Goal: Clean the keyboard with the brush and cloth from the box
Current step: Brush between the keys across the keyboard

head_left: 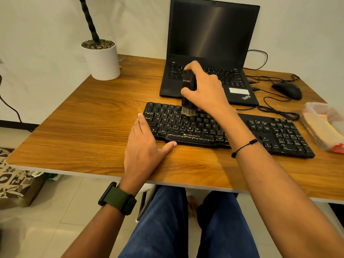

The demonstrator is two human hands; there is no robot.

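A home desk setup is shown: a wooden table (74, 127) set against a plain white wall, bearing an open laptop (210, 53), a wired mouse (287, 90) and a potted plant (101, 58). Tiled floor and a patterned bag (14, 181) are seen below.

Plain off-white wall (46, 25) behind wooden desk (93, 131). Pale tiled floor (70, 211) below. Patterned cushion (13, 181) at lower left. White plant pot (103, 61) on desk's far corner. Warm, dim light.

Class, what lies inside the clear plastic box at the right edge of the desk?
Inside the box lies a folded yellow cloth. Anything beneath the cloth is covered and cannot be seen.
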